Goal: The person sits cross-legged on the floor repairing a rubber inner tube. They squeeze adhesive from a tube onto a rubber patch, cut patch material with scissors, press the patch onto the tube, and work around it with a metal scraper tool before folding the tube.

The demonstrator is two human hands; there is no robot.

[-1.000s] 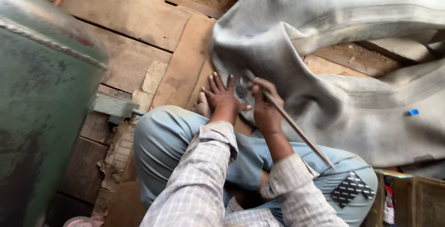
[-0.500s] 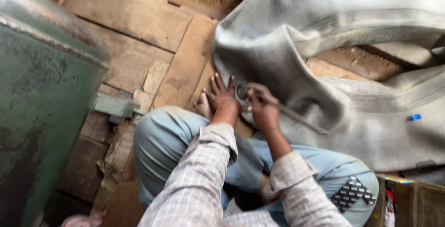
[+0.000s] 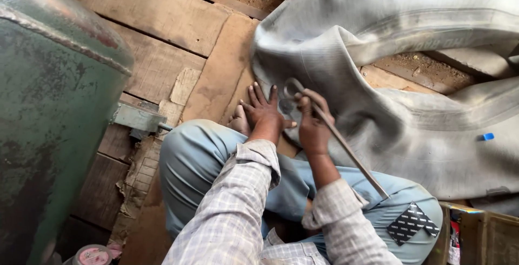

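Note:
A large grey rubber inner tube [image 3: 411, 119] lies folded over the wooden floor and across my lap. My left hand [image 3: 263, 112] rests flat with fingers spread on the tube's near edge. My right hand [image 3: 312, 121] grips a long pair of metal scissors [image 3: 346, 151] by the handle loops, which sit against the tube by my fingers; the blades run back down past my wrist toward my knee. I sit with knees bent in light blue trousers [image 3: 200, 157], sleeves checked.
A big worn green metal tank [image 3: 48, 97] fills the left side, with a grey bracket [image 3: 138, 118] at its foot. Rough wooden planks [image 3: 157, 11] cover the floor. A blue valve cap [image 3: 487, 136] sits on the tube. A box [image 3: 481, 238] stands at lower right.
My right hand has shifted slightly left along the tube's edge with the scissors, and the scissors have swung. My left hand has stayed pressed flat on the rubber.

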